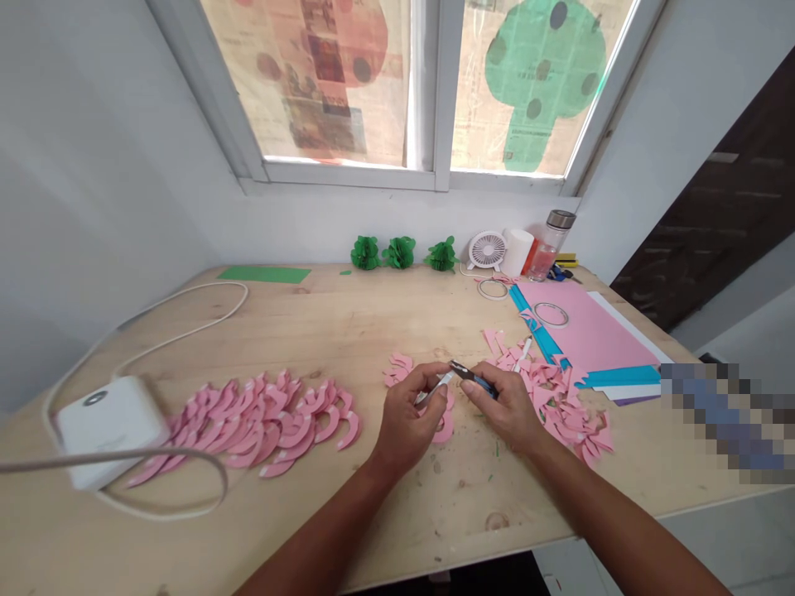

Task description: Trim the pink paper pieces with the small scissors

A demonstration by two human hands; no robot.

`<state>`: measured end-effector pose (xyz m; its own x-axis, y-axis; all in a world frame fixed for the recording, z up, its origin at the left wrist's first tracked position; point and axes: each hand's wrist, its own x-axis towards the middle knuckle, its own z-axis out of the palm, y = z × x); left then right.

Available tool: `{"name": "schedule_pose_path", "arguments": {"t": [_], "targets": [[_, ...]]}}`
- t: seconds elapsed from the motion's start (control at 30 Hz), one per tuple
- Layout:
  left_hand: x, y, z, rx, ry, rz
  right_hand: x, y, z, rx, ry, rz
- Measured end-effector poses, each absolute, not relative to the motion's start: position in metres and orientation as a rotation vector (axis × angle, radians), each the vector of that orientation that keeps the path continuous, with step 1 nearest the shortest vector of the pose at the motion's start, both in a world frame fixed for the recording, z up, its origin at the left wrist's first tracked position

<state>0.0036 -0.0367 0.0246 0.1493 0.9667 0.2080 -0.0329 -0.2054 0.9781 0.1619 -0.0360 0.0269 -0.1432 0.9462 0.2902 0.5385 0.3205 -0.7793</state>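
Gripping tool (465,372), R hand (514,406), wood tbl (323,331), window (428,91)

Matt paper pieces (267,414); smooth wooden tabletop (348,327).

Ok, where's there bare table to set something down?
The middle of the table, between the green strip, green ornaments and pink arcs. Also near left, between the cable, arcs and left forearm. It's crowded right of the right hand: pink scraps, stacked paper.
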Motion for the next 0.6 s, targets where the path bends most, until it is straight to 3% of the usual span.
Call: {"name": "schedule_pose_path", "arguments": {"t": [0.6], "targets": [[0.0035, -0.0378, 0.0293, 1.460, 1.029, 1.259, 0.1623, -0.0352, 0.0246, -1.348, -1.793, 0.644]]}}
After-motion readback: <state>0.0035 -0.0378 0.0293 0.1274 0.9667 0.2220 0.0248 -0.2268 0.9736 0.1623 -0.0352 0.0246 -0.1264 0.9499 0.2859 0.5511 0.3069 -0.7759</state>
